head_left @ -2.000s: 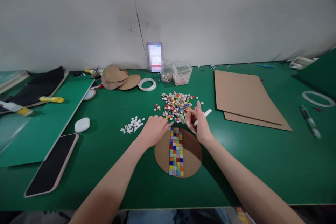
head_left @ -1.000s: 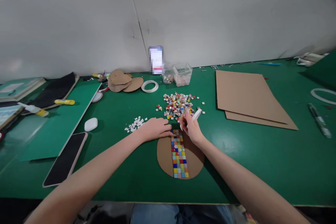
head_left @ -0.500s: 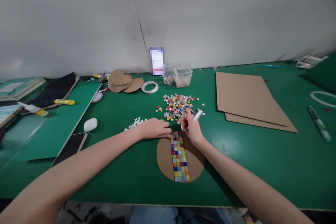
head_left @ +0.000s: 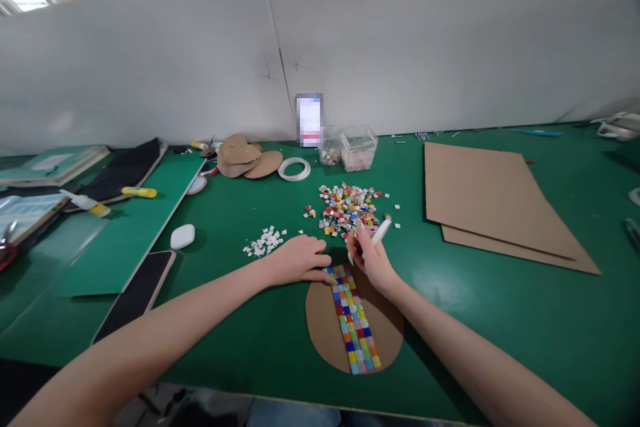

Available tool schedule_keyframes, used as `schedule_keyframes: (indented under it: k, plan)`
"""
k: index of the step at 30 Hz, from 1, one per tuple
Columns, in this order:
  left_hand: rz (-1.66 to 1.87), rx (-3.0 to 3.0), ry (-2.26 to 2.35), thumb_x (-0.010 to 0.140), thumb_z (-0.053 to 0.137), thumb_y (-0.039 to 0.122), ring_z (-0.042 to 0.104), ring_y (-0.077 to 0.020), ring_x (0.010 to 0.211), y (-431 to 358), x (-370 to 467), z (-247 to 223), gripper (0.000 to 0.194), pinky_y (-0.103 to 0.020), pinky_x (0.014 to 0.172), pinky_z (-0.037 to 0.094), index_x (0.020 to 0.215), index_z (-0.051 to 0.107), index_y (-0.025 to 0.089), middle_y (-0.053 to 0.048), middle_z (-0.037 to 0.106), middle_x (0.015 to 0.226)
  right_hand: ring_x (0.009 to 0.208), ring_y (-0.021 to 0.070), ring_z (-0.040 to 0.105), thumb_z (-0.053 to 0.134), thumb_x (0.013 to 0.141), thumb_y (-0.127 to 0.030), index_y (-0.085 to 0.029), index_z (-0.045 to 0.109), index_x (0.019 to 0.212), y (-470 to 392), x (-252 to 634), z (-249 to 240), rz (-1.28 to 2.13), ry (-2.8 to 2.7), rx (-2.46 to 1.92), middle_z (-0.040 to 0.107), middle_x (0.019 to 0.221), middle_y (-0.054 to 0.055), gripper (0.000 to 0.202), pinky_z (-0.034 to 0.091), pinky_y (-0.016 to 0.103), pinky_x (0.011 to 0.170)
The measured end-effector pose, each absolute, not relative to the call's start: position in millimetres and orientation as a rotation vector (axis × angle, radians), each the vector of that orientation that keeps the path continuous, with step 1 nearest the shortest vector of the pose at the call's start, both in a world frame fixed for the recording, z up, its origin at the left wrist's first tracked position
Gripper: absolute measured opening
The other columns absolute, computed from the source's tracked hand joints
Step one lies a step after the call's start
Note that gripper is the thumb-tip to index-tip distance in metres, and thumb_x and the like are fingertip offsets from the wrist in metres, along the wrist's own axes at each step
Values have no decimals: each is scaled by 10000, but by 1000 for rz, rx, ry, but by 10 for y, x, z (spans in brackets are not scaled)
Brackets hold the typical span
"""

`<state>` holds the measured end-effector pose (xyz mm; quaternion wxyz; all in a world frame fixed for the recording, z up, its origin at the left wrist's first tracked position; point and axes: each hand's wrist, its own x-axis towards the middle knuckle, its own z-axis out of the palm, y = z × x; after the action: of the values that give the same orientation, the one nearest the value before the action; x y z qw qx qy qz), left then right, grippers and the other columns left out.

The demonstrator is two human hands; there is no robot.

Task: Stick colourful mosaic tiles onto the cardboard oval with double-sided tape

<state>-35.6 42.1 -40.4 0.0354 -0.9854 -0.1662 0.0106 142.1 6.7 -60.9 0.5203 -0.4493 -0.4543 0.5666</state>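
The cardboard disc (head_left: pixel 325 327), lower centre of the frame, is pressed at its upper edge by the left hand (head_left: pixel 299 259), fingers flat and extended; a strip of coloured tiles (head_left: pixel 353 317) runs down it. A white pen-like tool (head_left: pixel 379 233) is pinched in the closed right hand (head_left: pixel 373 260), just below the loose tile pile (head_left: pixel 347 207).

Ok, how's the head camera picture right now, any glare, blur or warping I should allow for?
Head view: wide-angle warp bends the table edge and stretches both forearms; soft glare patch on the green mat right of the right hand; left margin smeared; mosaic strip and loose tiles sharp.
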Motion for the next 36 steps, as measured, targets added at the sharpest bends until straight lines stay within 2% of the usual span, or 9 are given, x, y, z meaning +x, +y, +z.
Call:
schedule_keyframes:
  k: [4,10,14,17,21,24,29,32,36]
  plan:
    - [88,-3029,-424,875,396,463,477,-147,629,416,-325,-365,317,-275,567,278,788,545,198,-20,518,734,354,62,262,358,815,-625,-186,399,477,65,1423,-640,1376,-1138,-1070,293,386,-61,555,150,207,343]
    - [59,-3202,-471,903,393,350,473,-156,637,409,-311,-460,281,-281,578,295,741,531,166,-42,535,727,356,63,266,333,821,-629,-187,399,486,57,1429,-602,1393,-1160,-1081,295,397,-60,559,147,206,345]
    - [8,-3292,-619,904,388,305,476,-158,626,409,-306,-470,270,-279,594,323,705,508,167,-31,529,690,351,62,268,353,818,-623,-187,403,489,56,1431,-595,1405,-1154,-1090,299,399,-61,548,150,204,338]
    - [-105,-3345,-886,929,297,298,486,-150,631,376,-322,-404,314,-269,603,356,713,484,168,-27,526,697,346,62,266,354,817,-623,-187,413,492,58,1434,-600,1407,-1153,-1087,304,392,-62,547,156,203,333]
    - [-327,-3322,-1347,952,142,315,506,-115,599,252,-355,-332,403,-229,586,398,708,431,177,-6,507,658,330,63,264,347,814,-628,-190,418,492,60,1441,-591,1399,-1169,-1090,315,379,-61,548,162,203,322]
    - [-591,-3330,-1742,947,121,360,482,-79,470,113,-349,-317,419,-205,508,403,776,453,170,15,516,621,326,64,262,345,809,-636,-194,417,504,57,1443,-584,1406,-1159,-1091,327,381,-61,542,161,203,318]
    - [-1498,-2975,-2796,890,339,450,443,-59,424,-115,-318,-287,363,-176,403,311,849,543,152,19,521,611,329,64,258,348,790,-661,-194,423,511,55,1440,-587,1390,-1157,-1069,311,386,-66,548,161,205,321]
    - [-1726,-2709,-3098,864,415,433,450,-55,451,-216,-330,-255,318,-167,402,293,840,553,148,17,519,625,326,64,256,351,788,-662,-196,418,506,58,1440,-592,1390,-1152,-1080,306,382,-65,549,155,207,317]
    - [-1850,-2550,-3208,831,490,429,511,-72,542,-288,-359,-182,297,-172,460,368,845,565,142,2,546,671,329,63,259,347,798,-652,-193,420,497,62,1445,-603,1380,-1157,-1078,299,379,-64,554,160,207,319]
